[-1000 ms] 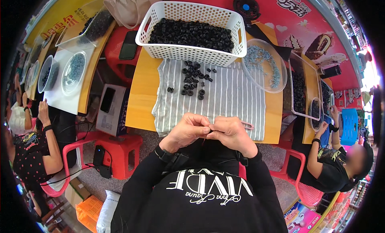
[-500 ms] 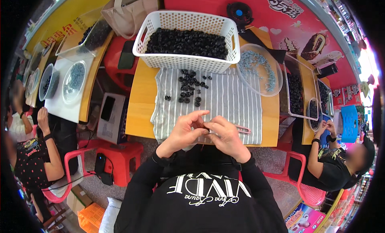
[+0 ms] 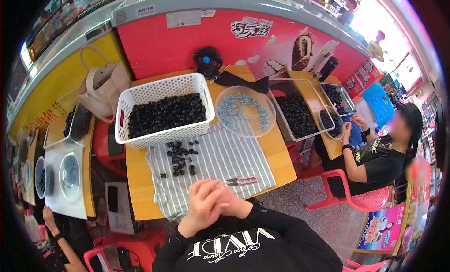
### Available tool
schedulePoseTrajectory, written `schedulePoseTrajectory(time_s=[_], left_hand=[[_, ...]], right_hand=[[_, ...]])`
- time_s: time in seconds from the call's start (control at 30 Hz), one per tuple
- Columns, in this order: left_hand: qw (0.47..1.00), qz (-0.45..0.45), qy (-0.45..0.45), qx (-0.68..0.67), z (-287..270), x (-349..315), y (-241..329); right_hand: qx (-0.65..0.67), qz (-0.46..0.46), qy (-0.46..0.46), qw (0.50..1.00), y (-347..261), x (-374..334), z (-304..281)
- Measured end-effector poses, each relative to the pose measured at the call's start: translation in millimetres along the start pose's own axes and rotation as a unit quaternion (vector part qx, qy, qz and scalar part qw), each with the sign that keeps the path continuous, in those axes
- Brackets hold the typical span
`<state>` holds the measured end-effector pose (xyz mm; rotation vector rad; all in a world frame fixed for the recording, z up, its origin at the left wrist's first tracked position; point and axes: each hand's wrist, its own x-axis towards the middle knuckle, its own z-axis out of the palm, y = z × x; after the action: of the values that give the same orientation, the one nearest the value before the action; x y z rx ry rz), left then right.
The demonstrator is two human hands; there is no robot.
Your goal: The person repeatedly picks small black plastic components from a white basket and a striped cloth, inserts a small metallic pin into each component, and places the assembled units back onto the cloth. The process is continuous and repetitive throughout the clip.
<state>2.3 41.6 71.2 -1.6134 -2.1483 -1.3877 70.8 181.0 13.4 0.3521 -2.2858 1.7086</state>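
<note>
My left hand and my right hand are pressed together at the cloth's near edge. The left one's fingers are bent and cover part of the right hand; whatever lies between them is hidden. Beside the right hand, a pair of pink-handled thread snips rests on the grey-and-white striped cloth. Several small black ring-shaped parts are scattered on the cloth beyond my hands. Behind them stands a white perforated basket full of similar black parts.
Right of the basket sits a clear round tub with small bluish pieces. A black fan stands at the back. On the right, a seated co-worker works beside a clear bin of black parts. Another person's arm shows lower left.
The view has turned to the right and tipped up. My hands, apart with a small dark piece at the fingertips before, are now folded together, and that piece is no longer visible.
</note>
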Motion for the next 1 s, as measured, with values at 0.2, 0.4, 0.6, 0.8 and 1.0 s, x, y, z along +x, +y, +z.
schedulePoseTrajectory(time_s=[0.2,0.4,0.6,0.8,1.0], left_hand=[[0.999,0.031,0.014,0.026,21.8,-9.0,-0.2],[0.996,0.03,0.067,0.04,33.8,-24.2,-7.8],[0.996,0.032,0.077,0.029,36.3,-28.0,-10.6],[0.997,0.044,0.06,0.018,36.1,-21.8,-13.0],[0.99,0.02,0.134,0.031,18.0,-20.9,0.1]], right_hand=[[0.075,0.053,0.001,0.996,10.5,-9.2,17.7],[0.104,0.068,0.005,0.992,19.6,-12.5,27.2],[0.14,0.077,0.002,0.987,3.9,-4.6,19.7],[0.167,0.05,0.018,0.985,23.2,-9.7,18.3],[-0.204,-0.069,0.042,0.976,-25.6,-0.4,-6.2]])
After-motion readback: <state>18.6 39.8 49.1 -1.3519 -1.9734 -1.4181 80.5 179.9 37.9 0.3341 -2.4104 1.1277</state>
